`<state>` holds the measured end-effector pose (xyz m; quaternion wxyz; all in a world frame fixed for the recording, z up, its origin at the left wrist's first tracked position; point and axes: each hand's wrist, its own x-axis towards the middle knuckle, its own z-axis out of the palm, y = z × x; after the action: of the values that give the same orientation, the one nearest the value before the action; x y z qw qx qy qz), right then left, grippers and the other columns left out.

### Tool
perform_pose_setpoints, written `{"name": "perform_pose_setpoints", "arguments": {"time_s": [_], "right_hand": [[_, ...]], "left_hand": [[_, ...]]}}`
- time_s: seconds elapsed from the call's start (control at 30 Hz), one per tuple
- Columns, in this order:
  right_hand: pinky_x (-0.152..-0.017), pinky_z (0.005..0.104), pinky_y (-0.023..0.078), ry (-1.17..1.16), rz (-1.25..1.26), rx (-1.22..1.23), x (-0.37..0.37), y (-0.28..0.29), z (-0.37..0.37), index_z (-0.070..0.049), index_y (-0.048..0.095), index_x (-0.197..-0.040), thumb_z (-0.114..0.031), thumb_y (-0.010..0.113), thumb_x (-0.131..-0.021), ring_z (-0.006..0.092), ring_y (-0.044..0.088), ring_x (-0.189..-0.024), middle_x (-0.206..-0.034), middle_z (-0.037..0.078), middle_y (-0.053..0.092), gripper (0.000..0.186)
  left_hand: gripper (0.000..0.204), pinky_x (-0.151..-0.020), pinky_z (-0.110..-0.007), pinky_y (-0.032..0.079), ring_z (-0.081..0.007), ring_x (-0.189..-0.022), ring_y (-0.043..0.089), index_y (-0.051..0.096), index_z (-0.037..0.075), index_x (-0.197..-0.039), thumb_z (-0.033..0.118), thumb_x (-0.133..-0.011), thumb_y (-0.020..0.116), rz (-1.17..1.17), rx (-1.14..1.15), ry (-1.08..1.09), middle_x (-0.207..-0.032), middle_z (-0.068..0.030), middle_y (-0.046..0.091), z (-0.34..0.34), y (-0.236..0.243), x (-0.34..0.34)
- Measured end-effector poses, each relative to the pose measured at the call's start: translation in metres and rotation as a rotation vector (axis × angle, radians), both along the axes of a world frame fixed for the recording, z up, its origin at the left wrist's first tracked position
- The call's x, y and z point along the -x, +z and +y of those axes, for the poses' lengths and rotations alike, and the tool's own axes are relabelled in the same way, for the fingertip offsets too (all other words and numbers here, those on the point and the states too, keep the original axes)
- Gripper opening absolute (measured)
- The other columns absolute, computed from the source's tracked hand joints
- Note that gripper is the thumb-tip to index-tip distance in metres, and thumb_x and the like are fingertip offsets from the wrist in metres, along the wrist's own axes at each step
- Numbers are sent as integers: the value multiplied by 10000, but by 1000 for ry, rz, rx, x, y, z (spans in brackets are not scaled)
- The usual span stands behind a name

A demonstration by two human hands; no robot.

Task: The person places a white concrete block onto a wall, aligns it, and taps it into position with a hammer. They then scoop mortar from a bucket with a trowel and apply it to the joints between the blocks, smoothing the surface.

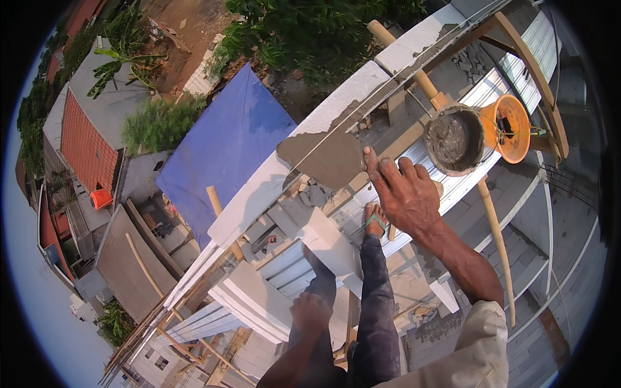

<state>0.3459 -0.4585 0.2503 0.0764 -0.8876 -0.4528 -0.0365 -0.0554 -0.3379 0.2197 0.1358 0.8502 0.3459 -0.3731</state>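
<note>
My right hand (401,194) grips a trowel, its mortar-covered blade (321,161) lying over the top edge of a white block wall (239,204). Grey mortar smears the upper wall blocks (362,90), along which a thin line runs. My left hand (310,310), in shadow, rests at my leg; what its curled fingers hold, if anything, is unclear. Right of the trowel stand a bucket of wet mortar (453,142) and an orange bucket (508,129). My sandalled foot (375,220) shows below the blade.
I am high up among bamboo poles (491,239), white corrugated sheets (530,58) and loose white blocks (323,242). Beyond the wall, a drop shows a blue tarp (217,142), rooftops (90,129) and trees. A curved timber piece (543,90) stands beside the buckets.
</note>
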Motion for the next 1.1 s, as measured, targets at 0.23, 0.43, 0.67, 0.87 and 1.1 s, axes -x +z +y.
{"name": "perform_pose_setpoints", "arguments": {"time_s": [0.23, 0.43, 0.67, 0.87, 1.1], "right_hand": [[-749, 378, 563, -81, -73, 172, -33, 10, 11, 59, 601, -1415, -88, 640, -894, 244, 643, -973, -1057, 95, 574, 543], [-716, 379, 589, -246, -205, 205, -98, -8, -8, 43, 677, -1239, -54, 637, -888, 256, 691, -897, -1050, 116, 618, 366], [-574, 368, 544, -94, -83, 170, -68, 0, 69, -3, 762, -859, -69, 699, -828, 220, 687, -743, -809, 104, 602, 96], [-608, 423, 562, 93, 368, -162, 19, 13, 66, 46, 701, -1099, -74, 696, -845, 260, 700, -776, -869, 145, 633, 281], [-696, 470, 560, -555, 886, -383, 57, -16, -66, 0, 692, -1042, -211, 685, -873, 387, 692, -766, -852, 192, 647, 270]], "left_hand": [[255, -1049, -512, 455, -320, -1242, 585, 785, 167, -1036, 360, -875, 740, 45, -11, 48, -1260, -77, 640, -1, -4, 10], [253, -1042, -515, 454, -320, -1223, 586, 783, 179, -1038, 366, -871, 751, -12, -2, 30, -1245, -71, 637, 2, -6, 10], [262, -1035, -509, 460, -318, -1199, 599, 781, 181, -1033, 371, -853, 767, -8, -21, 18, -1225, -61, 638, -3, 1, 6], [264, -1035, -504, 463, -307, -1208, 606, 790, 181, -1041, 367, -857, 758, 31, -5, -96, -1249, -61, 651, 10, -12, -9], [255, -1037, -503, 462, -320, -1206, 612, 793, 175, -1044, 348, -861, 757, 74, -14, -78, -1259, -68, 659, 1, -5, -18]]}}
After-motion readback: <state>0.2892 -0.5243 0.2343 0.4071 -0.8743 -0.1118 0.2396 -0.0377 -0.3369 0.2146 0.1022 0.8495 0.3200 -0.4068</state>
